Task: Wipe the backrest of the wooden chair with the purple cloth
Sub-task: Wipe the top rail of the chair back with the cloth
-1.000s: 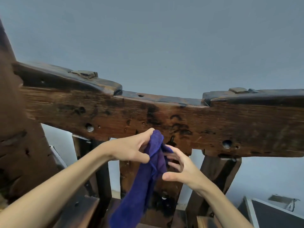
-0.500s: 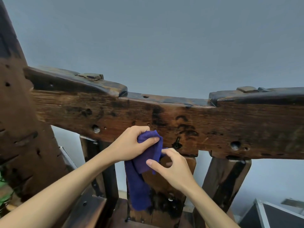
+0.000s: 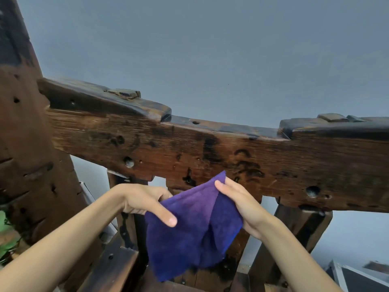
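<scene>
Left hand (image 3: 145,202) and right hand (image 3: 242,204) each pinch the purple cloth (image 3: 189,232) mid-frame, hanging before the chair backrest (image 3: 210,154); grey wall (image 3: 210,49) behind.

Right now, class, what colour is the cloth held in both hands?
The cloth is purple, deep blue-violet in its folds; the head view shows it.

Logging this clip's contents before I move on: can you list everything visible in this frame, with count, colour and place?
purple cloth: one, purple-blue, centre, hanging spread between both hands in front of the backrest.
wooden chair backrest: one top rail, dark brown, pitted, across the middle; slats below it.
wall: grey, behind the chair.
dark panel: one, pale-edged, bottom right.
green foliage: a bit, far left edge.
left hand: one, grips the cloth's left edge.
right hand: one, pinches the cloth's upper right corner.
</scene>
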The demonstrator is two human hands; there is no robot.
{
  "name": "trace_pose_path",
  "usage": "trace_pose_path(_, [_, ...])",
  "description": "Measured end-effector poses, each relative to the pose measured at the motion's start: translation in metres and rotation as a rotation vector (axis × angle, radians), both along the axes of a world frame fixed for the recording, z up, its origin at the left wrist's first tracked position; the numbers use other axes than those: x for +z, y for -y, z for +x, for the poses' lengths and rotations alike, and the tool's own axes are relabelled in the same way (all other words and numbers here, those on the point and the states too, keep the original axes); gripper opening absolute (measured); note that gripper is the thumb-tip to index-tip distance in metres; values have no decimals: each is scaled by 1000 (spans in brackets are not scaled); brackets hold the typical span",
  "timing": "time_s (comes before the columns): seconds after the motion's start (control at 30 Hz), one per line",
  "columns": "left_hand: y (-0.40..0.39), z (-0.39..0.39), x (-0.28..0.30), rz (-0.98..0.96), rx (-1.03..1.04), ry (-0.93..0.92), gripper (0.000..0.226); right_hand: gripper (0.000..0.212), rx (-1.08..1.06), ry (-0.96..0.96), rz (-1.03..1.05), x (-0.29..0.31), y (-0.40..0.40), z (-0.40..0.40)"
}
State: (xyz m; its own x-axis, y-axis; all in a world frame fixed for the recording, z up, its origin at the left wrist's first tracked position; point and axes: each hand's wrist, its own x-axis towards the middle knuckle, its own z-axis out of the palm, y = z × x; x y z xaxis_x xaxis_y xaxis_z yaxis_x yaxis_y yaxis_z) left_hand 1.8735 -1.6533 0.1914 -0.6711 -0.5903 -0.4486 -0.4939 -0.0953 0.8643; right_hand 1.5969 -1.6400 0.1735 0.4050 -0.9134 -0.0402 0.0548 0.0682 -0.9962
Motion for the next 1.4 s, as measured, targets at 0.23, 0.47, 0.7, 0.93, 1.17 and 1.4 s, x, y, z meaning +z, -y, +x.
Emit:
trace_pose_path(0.23, [-3, -10, -34, 77, 170, -422, 43, 56, -33, 586, 414, -32, -3, -21])
trace_pose_path(0.47, [-8, -46, -57, -177, 371, -114, 23, 101, 93, 253, 560, -74, -20, -40])
trace_pose_path(0.7, [-5, -47, -67, -191, 348, -47, 50, 80, 112, -454, 300, -71, -38, -41])
trace_pose_path(0.93, [-9, -71, -64, -945, -24, 493, 31, 17, -26, -929, -130, -64, -40, -47])
trace_pose_path(1.17, [23, -94, 21, -1094, 102, 175, 24, 19, -213, -735, -275, 31, -5, -101])
trace_pose_path(1.4, [109, -148, 118, -1275, 564, 55, 26, 37, -1035, -727, -948, 125, 65, -78])
